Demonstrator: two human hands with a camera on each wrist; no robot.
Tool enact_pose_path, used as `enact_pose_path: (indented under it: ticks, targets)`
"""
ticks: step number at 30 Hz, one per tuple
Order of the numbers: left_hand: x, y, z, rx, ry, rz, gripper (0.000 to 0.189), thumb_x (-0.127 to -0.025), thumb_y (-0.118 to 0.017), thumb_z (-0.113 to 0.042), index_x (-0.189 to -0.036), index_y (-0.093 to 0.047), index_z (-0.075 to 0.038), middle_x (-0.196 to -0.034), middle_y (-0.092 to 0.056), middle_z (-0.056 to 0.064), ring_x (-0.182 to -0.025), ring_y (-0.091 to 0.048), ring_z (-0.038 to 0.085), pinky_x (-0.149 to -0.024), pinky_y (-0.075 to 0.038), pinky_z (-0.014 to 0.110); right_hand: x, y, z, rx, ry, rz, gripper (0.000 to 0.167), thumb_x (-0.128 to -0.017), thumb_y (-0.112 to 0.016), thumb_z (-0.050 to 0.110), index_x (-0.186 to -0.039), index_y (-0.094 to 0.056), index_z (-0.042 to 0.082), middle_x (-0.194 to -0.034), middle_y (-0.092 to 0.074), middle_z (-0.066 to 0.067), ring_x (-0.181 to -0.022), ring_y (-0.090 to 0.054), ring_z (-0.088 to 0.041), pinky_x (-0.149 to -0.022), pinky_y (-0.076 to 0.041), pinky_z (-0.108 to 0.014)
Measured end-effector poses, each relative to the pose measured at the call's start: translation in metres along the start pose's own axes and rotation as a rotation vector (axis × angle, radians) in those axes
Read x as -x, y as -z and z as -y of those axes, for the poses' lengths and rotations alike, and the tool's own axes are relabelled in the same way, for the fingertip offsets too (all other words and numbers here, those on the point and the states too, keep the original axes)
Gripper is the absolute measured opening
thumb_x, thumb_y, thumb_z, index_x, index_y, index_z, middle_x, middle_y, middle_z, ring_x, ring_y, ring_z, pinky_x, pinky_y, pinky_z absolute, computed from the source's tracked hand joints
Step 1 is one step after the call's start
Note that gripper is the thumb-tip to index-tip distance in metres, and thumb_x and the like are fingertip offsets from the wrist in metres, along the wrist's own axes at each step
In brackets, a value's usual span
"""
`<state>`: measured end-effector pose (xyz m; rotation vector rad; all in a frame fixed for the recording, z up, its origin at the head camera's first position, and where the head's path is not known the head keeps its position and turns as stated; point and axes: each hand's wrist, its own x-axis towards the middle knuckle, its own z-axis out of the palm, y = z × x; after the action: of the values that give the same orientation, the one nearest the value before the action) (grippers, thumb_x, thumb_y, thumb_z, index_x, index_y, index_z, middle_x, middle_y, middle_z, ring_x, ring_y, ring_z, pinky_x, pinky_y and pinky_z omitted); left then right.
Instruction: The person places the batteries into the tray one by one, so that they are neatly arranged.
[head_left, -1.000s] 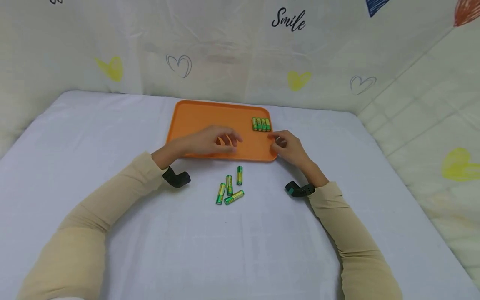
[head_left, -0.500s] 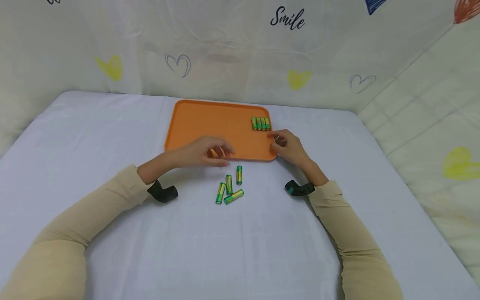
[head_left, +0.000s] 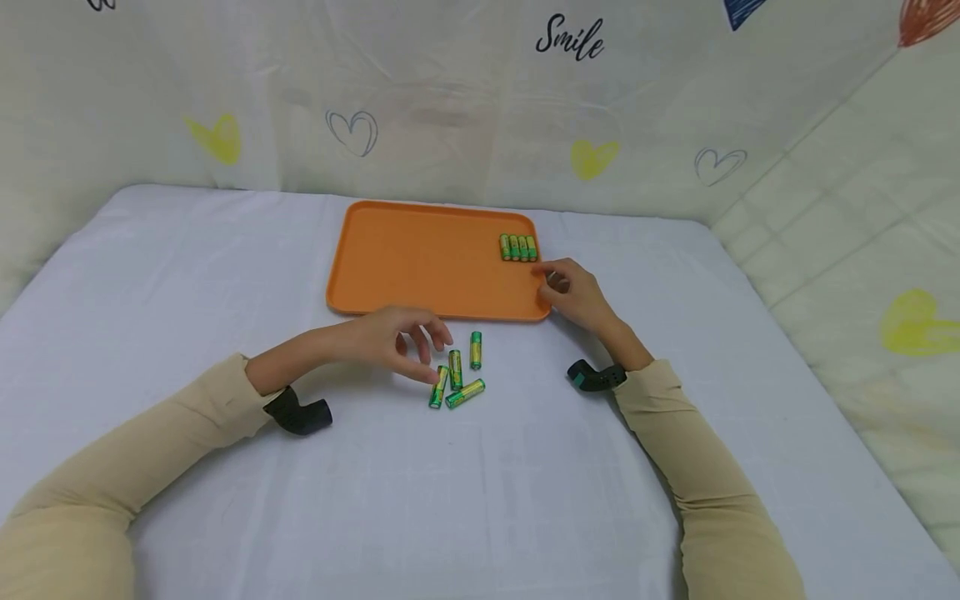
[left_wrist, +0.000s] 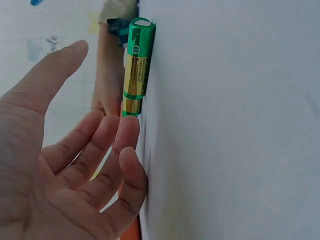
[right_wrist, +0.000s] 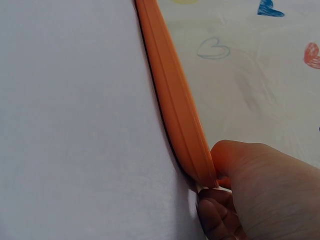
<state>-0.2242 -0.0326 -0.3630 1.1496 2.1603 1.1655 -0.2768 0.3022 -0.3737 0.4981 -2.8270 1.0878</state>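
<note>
My left hand (head_left: 386, 337) hovers at the left of several loose green-and-gold batteries, its fingers spread and loosely bent around nothing. In the head view its thumb tip overlaps the leftmost battery (head_left: 437, 395); whether they touch I cannot tell. Close to the fingertips in the left wrist view lies a battery (left_wrist: 136, 70). My right hand (head_left: 579, 296) holds the right rim of the orange tray (head_left: 420, 267). Seen from the right wrist, the thumb is at the tray's rim (right_wrist: 175, 100) with curled fingers below it. A row of batteries (head_left: 518, 247) lies side by side in the tray's far right corner.
A white cloth (head_left: 450, 500) covers the table. Behind it hangs a pale backdrop (head_left: 450, 100) with drawn hearts and the word Smile. A black device is strapped to each wrist.
My left hand has moved from above the tray toward me and to the left, down to the loose batteries. The right hand has stayed at the tray's edge.
</note>
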Motion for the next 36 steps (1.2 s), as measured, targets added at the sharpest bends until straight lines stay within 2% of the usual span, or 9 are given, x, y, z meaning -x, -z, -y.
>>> enact_pose_path:
  ticks: [3,6,13,16,24,36]
  targets:
    - [0.004,-0.003,0.001,0.024,0.030,-0.003,0.049,-0.079,-0.082,-0.027,-0.119,-0.061,-0.008,-0.107,-0.063,0.002,-0.091,-0.064,0.015,-0.074,-0.048,0.029,0.000,0.000,0.000,-0.009,-0.009,0.001,0.036,-0.092,-0.058,0.003,-0.127,-0.059,-0.003,-0.125,-0.054,-0.021,-0.103,-0.053,-0.033,-0.091,-0.047,-0.044]
    - [0.007,-0.008,0.002,0.015,0.031,-0.008,0.052,-0.077,-0.084,-0.026,-0.120,-0.059,-0.008,-0.107,-0.063,0.001,-0.093,-0.061,0.016,-0.072,-0.045,0.027,-0.001,0.000,0.001,-0.009,-0.011,0.005,0.036,-0.092,-0.058,0.003,-0.128,-0.059,-0.003,-0.125,-0.054,-0.021,-0.104,-0.053,-0.032,-0.091,-0.047,-0.044]
    - [0.011,-0.019,0.003,-0.065,-0.007,-0.021,0.059,-0.073,-0.087,-0.030,-0.118,-0.056,-0.008,-0.111,-0.061,-0.002,-0.096,-0.054,0.014,-0.088,-0.045,0.026,-0.002,0.000,0.003,-0.003,-0.016,0.011,0.036,-0.092,-0.058,0.003,-0.128,-0.059,-0.002,-0.126,-0.054,-0.021,-0.104,-0.054,-0.032,-0.091,-0.047,-0.044]
    - [0.011,-0.022,0.002,-0.100,-0.015,-0.032,0.060,-0.072,-0.087,-0.034,-0.118,-0.056,-0.010,-0.112,-0.059,-0.003,-0.095,-0.052,0.013,-0.089,-0.044,0.027,-0.002,0.000,0.003,-0.003,-0.023,0.008,0.036,-0.092,-0.058,0.004,-0.128,-0.059,-0.002,-0.127,-0.054,-0.021,-0.104,-0.054,-0.032,-0.091,-0.047,-0.044]
    - [0.012,-0.025,0.001,-0.151,-0.025,-0.032,0.056,-0.073,-0.087,-0.031,-0.117,-0.058,-0.011,-0.113,-0.057,-0.003,-0.097,-0.051,0.013,-0.090,-0.043,0.027,-0.002,-0.001,0.000,0.010,-0.026,0.007,0.036,-0.093,-0.057,0.003,-0.128,-0.059,-0.002,-0.126,-0.054,-0.021,-0.104,-0.054,-0.032,-0.090,-0.047,-0.043]
    - [0.014,-0.023,0.002,-0.139,-0.044,-0.003,0.053,-0.077,-0.084,-0.029,-0.120,-0.057,-0.011,-0.115,-0.057,-0.003,-0.101,-0.051,0.013,-0.093,-0.043,0.030,-0.002,-0.002,-0.001,0.011,-0.020,0.008,0.036,-0.092,-0.057,0.002,-0.128,-0.058,-0.003,-0.127,-0.054,-0.022,-0.104,-0.053,-0.032,-0.091,-0.047,-0.044]
